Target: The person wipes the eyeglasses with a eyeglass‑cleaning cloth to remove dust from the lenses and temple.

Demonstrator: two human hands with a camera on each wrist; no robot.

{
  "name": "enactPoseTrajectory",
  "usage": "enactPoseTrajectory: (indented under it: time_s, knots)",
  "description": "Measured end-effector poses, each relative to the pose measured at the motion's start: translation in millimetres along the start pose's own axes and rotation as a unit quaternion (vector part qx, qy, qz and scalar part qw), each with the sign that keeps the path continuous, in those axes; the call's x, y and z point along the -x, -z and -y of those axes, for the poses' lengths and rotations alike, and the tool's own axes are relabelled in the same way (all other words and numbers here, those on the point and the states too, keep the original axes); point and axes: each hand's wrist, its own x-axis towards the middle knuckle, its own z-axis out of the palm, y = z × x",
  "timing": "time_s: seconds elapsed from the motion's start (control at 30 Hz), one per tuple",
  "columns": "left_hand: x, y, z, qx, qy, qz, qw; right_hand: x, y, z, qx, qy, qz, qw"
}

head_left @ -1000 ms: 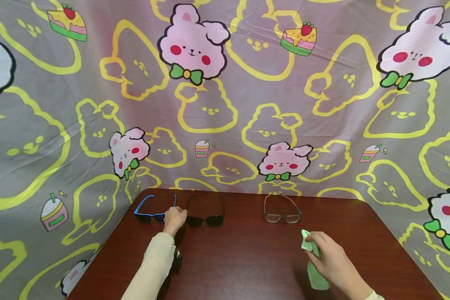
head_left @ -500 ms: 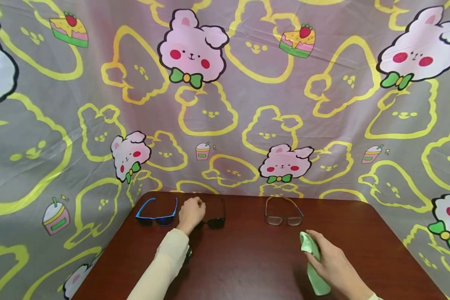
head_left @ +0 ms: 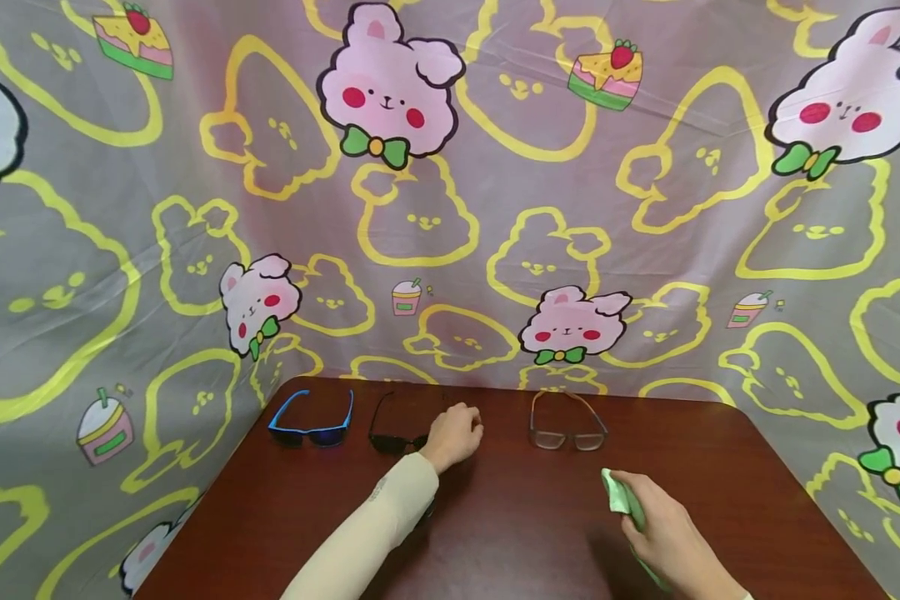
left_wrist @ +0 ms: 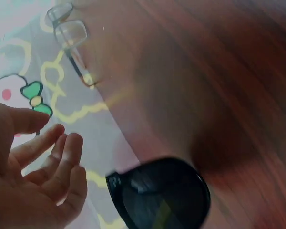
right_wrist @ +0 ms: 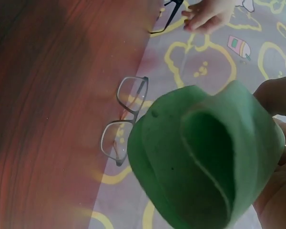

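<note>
My left hand hovers over the right side of the black sunglasses, hiding one lens. Its fingers are loosely bent with nothing between them, and in the left wrist view a dark lens shows below the hand. On the right, my right hand grips a folded light green cloth above the table. The cloth fills the middle of the right wrist view, with its folded end facing the camera. Clear-lensed eyeglasses rest between the two hands, farther back.
Blue-framed sunglasses lie at the back left, temples pointing to the rear. All the eyewear stands in a row on the dark red-brown wooden table. A printed cloth backdrop encloses the table's back and sides.
My left hand has moved right, from beside the blue sunglasses across the black pair to its right lens. The right hand stays nearly in place with the cloth. The eyewear has not visibly shifted.
</note>
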Motion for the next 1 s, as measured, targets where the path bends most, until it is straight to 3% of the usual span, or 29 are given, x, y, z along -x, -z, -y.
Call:
enactPoseTrajectory:
  time_s: [0.17, 0.33, 0.63, 1.0]
  knots:
    - [-11.4, -16.6, -14.6, -0.018, -0.032, 0.050, 0.9981, 2.7, -1, -3, -0.012, 0.022, 0.006, 0.9997]
    - [-21.0, -31.1, -29.0, -0.043, -0.053, 0.079, 0.9945, 3.5, -2, -2, -0.024, 0.020, 0.019, 0.9993]
    - [-31.4, -53.6, -41.0, -0.068, -0.049, 0.071, 0.9940, 1.5, -3, 4, -0.054, 0.037, 0.030, 0.9974]
    - [-40.0, -64.3, -43.6, -0.093, -0.068, 0.082, 0.9900, 0.2, 2, 6, -0.074, 0.049, 0.030, 0.9956]
